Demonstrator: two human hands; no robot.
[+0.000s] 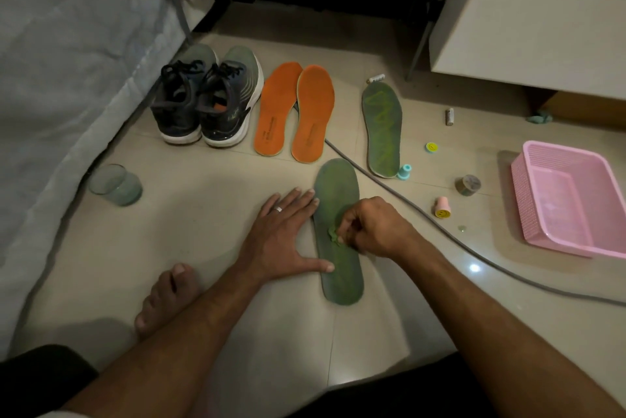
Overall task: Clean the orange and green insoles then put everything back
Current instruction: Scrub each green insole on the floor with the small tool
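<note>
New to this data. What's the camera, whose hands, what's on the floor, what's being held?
No robot: one head-worn wide-angle camera looks down at a person's bare hands. The left hand lies flat, steadying the near green insole on the tiled floor. The right hand pinches a small green lump against that insole. Beyond lie a second green insole, two orange insoles, a pair of sneakers, a glass, a pink basket and a grey cable.
</note>
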